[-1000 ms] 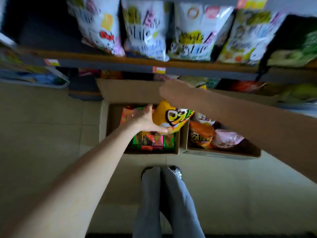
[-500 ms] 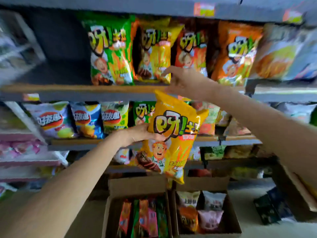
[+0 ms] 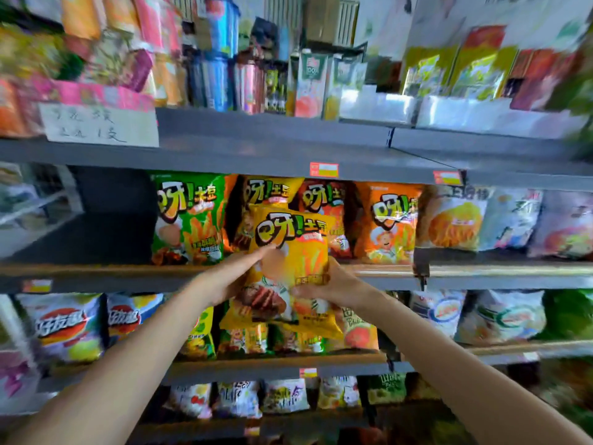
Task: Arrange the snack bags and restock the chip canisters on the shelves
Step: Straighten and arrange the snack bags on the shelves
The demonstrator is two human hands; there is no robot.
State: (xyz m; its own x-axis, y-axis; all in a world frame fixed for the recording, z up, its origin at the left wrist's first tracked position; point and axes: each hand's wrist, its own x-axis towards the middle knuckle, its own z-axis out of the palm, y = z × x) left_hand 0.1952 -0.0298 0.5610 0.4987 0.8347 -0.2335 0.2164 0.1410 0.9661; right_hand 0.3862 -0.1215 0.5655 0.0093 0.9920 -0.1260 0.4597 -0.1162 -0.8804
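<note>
Left hand (image 3: 229, 277) and right hand (image 3: 324, 284) both grip the yellow snack bag (image 3: 290, 268), held in front of the shelf (image 3: 96, 273) edge before the matching yellow bag (image 3: 272, 191). Advice: lift it clear of that edge, seat it upright, label outward

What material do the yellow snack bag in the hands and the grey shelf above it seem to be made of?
Yellow snack bag: probably thin glossy plastic film, since it crinkles and reflects light. Grey shelf: apparently matte painted metal, with a flat, even front edge; the blur leaves this uncertain.
</note>
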